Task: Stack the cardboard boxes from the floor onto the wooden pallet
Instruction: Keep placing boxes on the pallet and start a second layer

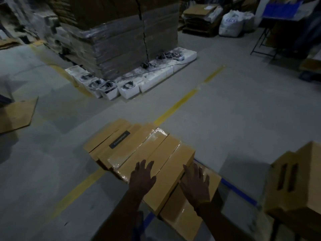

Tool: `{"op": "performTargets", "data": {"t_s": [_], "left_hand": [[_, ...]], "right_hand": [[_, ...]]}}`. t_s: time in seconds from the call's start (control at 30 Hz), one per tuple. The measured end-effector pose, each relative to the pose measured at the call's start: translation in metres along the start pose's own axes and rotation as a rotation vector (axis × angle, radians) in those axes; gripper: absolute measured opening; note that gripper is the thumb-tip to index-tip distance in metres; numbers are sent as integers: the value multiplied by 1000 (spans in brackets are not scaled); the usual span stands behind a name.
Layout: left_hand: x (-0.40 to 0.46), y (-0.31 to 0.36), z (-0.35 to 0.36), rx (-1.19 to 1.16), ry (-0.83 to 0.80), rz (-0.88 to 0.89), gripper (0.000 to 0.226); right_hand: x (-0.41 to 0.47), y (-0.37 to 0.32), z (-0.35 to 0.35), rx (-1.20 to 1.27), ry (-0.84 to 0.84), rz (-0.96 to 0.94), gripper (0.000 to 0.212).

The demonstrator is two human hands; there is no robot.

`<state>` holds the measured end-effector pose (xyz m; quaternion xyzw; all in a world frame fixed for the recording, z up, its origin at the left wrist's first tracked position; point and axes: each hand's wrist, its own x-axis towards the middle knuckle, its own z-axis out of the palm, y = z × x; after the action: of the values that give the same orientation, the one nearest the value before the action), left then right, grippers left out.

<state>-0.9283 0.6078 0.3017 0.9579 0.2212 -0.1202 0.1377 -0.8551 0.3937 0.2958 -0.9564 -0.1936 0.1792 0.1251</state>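
Several long, flat cardboard boxes (pixel 139 148) lie side by side in a low pile in front of me, one with a dark label (pixel 119 139), some with shiny tape. My left hand (pixel 142 176) rests flat with spread fingers on top of a box near the pile's near end. My right hand (pixel 195 183) lies flat with straight fingers on the lower box (pixel 184 216) at the right side. Neither hand grips anything. No wooden pallet shows under the pile.
A tall wrapped stack of flat cardboard (pixel 121 37) stands ahead, ringed by small white boxes (pixel 128 89). A large open carton (pixel 295 181) sits at right, loose cardboard (pixel 15 115) at left. Yellow floor lines (pixel 175 106) cross the grey floor. White sacks (pixel 232 23) and a metal table (pixel 271 32) stand far right.
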Motion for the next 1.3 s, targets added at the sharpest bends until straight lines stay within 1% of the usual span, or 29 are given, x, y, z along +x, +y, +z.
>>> {"op": "performTargets", "data": {"t_s": [0.1,0.23,0.43,0.57,0.6,0.7,0.9,1.0,1.13,1.23,1.3], "left_hand": [[43,-25,6,0,-76,55,71],[104,-61,16,28,-150,143,71],[195,-105,65,6,-268,168,71],[250,-116,122,47,-308,197,72],[266,-119,146,57,-320,200,72],[293,-122,184,81,-321,224,74],[341,-140,273,160,-248,271,75],[352,-148,295,147,-224,301,73],[355,-156,308,95,-183,346,69],[354,-158,312,67,-134,368,67],[353,-158,311,50,-109,352,67]], "right_hand": [[25,-12,23,26,-24,114,69],[59,-42,57,63,-69,318,72],[126,-78,119,86,-158,526,72],[177,-73,180,120,-182,548,69],[192,-68,205,143,-180,558,69],[220,-60,247,170,-160,530,69],[263,-32,339,222,-137,558,70],[270,-26,370,243,-161,553,80],[266,-10,390,187,-133,531,83],[262,3,391,236,-134,521,86],[262,3,390,311,-100,529,90]]}}
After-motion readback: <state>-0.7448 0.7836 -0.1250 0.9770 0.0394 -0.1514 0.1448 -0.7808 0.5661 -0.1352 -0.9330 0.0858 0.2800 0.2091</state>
